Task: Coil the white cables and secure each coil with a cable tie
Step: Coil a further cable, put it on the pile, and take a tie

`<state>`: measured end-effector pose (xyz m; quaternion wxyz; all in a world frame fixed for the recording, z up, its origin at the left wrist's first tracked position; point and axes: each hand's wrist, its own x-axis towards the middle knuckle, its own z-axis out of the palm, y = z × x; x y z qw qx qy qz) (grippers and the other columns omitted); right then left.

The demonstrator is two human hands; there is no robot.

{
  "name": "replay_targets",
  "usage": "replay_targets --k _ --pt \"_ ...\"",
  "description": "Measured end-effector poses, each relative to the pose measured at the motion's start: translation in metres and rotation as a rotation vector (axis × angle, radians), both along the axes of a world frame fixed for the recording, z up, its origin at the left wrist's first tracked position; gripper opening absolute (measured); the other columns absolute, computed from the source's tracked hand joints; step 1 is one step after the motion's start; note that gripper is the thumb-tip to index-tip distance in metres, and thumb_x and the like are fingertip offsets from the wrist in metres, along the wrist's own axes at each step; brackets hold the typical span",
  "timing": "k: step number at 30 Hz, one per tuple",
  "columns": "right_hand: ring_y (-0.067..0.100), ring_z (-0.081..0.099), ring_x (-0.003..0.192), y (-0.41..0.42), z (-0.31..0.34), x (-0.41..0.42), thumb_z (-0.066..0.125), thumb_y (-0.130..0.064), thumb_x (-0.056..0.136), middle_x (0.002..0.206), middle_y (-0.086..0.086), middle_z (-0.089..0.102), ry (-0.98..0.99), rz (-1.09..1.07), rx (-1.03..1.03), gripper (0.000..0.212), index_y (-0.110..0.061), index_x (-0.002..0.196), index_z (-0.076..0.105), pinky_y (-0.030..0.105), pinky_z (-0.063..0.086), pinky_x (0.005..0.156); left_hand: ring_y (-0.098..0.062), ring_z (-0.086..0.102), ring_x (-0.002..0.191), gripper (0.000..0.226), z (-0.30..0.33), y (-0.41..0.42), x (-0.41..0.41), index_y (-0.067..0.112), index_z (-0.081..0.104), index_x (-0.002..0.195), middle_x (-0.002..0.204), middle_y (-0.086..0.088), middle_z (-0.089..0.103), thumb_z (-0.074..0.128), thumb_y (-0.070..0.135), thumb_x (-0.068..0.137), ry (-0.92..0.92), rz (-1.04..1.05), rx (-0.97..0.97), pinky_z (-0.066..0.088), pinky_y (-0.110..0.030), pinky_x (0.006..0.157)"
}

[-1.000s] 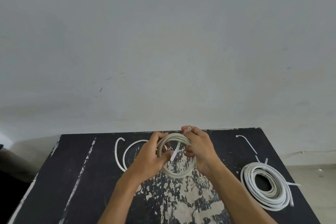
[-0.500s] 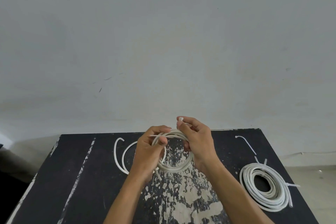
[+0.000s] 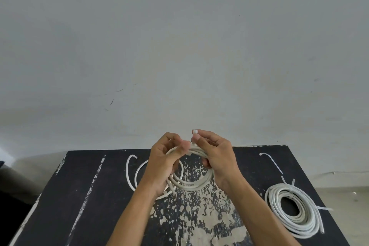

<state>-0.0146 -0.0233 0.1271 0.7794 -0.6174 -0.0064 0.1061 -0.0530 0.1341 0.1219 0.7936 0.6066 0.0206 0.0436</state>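
both hands grasp coil: left hand, right hand pinching cable tie; tied coil right, loose cable left.

The held cable coil is off-white; the tied coil is brighter white. The table is black, with pale beige patches of worn paint. The wall is plain grey.

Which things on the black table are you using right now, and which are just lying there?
In use:
- white cable coil held above the table
- thin white plastic cable tie, pinched by the right hand
- left hand, holding the coil

Lying about:
- finished white cable coil with ties on it
- loose white cable loops
- spare white cable tie
- worn black table
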Motion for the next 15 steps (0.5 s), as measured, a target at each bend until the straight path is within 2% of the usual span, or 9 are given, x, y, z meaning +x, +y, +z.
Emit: replay_targets --k 2,5,8,15 --pt "0.006 0.044 0.041 0.0016 0.0005 -0.0016 0.078 -0.033 0.088 0.072 -0.001 0.071 -0.022 0.016 -0.026 0.013 -0.028 0.099 0.082 0.019 0.037 0.037 -0.003 0.050 0.045 0.025 0.0030 -0.0030 0.0018 0.022 0.067 0.074 0.067 0.002 0.063 0.092 0.027 0.071 0.010 0.000 0.003 0.039 -0.009 0.044" --pt "0.002 0.048 0.044 0.0038 0.0010 -0.0034 0.077 -0.035 0.087 0.077 -0.002 0.076 -0.039 0.020 -0.035 0.013 -0.032 0.099 0.082 0.018 0.037 0.039 0.000 0.055 0.047 0.018 0.0060 -0.0087 0.0021 0.021 0.070 0.074 0.063 0.007 0.064 0.087 0.019 0.072 0.025 0.035 0.007 0.041 -0.008 0.047" --pt "0.003 0.049 0.048 0.0041 0.0001 -0.0055 0.076 -0.043 0.080 0.082 0.001 0.077 -0.040 0.033 -0.009 0.024 -0.033 0.101 0.082 0.019 0.038 0.040 0.000 0.055 0.044 0.017 0.0073 -0.0091 0.0010 0.020 0.071 0.075 0.063 0.007 0.066 0.087 0.018 0.070 0.034 0.047 -0.022 0.041 -0.007 0.046" --pt "0.008 0.048 0.050 0.0026 -0.0068 -0.0072 0.075 -0.039 0.082 0.083 0.003 0.074 -0.059 0.053 0.050 0.027 -0.026 0.104 0.081 0.021 0.040 0.041 -0.002 0.050 0.040 0.017 0.0065 -0.0078 -0.0003 0.022 0.070 0.073 0.062 -0.001 0.062 0.087 0.025 0.071 0.057 0.071 -0.016 0.037 -0.007 0.041"
